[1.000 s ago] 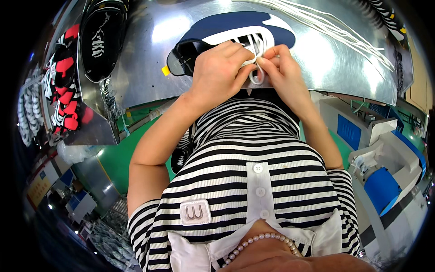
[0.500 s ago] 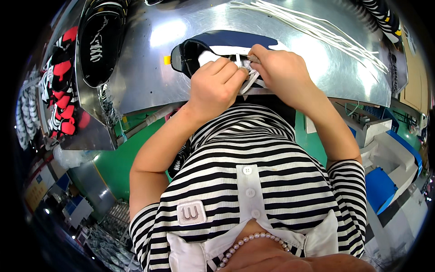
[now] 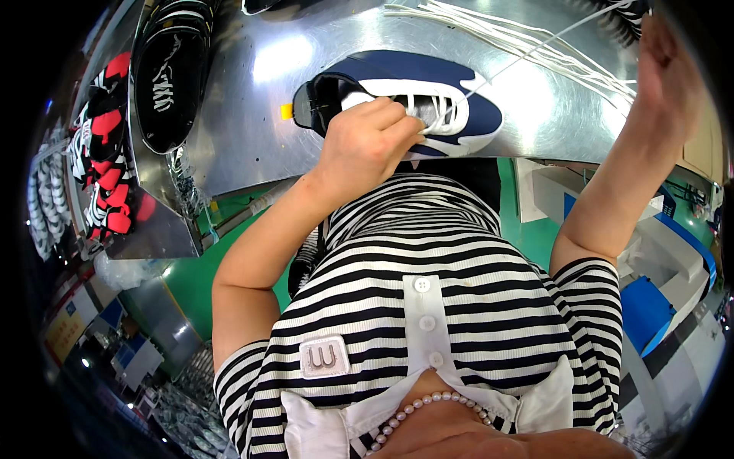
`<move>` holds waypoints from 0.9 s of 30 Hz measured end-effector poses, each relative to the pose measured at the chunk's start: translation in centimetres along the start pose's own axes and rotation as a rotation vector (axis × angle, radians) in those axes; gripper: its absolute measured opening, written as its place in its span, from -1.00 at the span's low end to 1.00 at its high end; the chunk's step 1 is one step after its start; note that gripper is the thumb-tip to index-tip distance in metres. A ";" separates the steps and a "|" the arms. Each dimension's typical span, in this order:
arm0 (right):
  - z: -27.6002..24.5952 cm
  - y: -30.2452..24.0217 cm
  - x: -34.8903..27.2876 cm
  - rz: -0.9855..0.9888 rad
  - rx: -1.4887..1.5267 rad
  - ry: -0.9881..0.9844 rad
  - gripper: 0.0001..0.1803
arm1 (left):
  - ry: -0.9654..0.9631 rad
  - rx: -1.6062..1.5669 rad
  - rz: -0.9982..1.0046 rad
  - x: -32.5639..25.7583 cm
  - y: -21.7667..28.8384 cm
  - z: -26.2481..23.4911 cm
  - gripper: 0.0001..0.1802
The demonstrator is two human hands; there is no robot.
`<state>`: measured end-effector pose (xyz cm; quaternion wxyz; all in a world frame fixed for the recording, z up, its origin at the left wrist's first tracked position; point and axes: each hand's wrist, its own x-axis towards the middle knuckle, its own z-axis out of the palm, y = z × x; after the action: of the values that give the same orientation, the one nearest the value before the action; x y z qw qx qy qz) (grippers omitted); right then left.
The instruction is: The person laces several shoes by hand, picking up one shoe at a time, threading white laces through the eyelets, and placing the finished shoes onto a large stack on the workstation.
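A navy and white sneaker lies on its sole on the metal table, toe to the right, with white laces crossing its front part. My left hand is closed on the sneaker's near eyelet edge, beside the tongue; its fingertips are partly hidden. From the front eyelets a white shoelace runs taut to the upper right. My right hand is raised at the far right, its fingers closed around that lace near the picture's rim, where the grip is partly cut off.
A bundle of loose white laces lies across the back right of the metal table. Black shoes stand at the left, beside red, black and white shoe parts. A yellow tab sits by the sneaker's heel.
My right hand has left the sneaker and moved far to the right and up, drawing the lace out straight. The left hand remains at the eyelets, and the sneaker's toe is uncovered.
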<state>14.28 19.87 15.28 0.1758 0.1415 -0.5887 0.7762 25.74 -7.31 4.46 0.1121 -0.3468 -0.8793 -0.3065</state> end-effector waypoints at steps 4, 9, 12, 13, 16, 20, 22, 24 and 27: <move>1.3 7.0 -7.8 0.282 -0.282 -0.268 -0.76 | -0.077 -0.071 -0.108 -0.2 0.1 -0.4 -0.66; 3.7 8.6 -13.0 0.561 -0.245 -0.384 -0.87 | -0.089 -0.372 -0.633 0.4 0.3 -1.2 -0.33; 4.5 6.6 -11.7 0.702 -0.120 -0.510 -0.87 | -0.055 -0.330 -0.676 0.7 -0.1 -1.2 -0.28; 4.7 5.7 -11.0 0.784 -0.022 -0.567 -0.87 | -0.039 -0.296 -0.672 0.7 -0.3 -1.0 -0.28; 4.0 3.2 -10.3 0.809 0.171 -0.837 -0.86 | 0.017 -0.276 -0.717 0.6 -0.3 -0.6 -0.35; 4.7 7.7 -11.4 0.568 -0.380 -0.512 -0.89 | 0.040 -0.218 -0.734 1.2 0.2 -0.2 -0.45; 4.9 8.5 -11.9 0.490 -0.396 -0.459 -0.88 | 0.022 -0.178 -0.765 1.2 0.4 -0.3 -0.48; 5.1 9.7 -12.1 0.354 -0.435 -0.410 -0.88 | 0.010 -0.156 -0.778 1.6 0.5 -0.3 -0.49; 5.1 10.1 -12.0 0.463 -0.417 -0.406 -0.88 | 0.074 -0.023 -0.742 1.5 0.6 0.4 -0.44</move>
<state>20.66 11.17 2.83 -0.0999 0.1168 -0.7736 0.6148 25.04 -5.92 4.97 0.0213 0.0057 -0.9371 -0.3484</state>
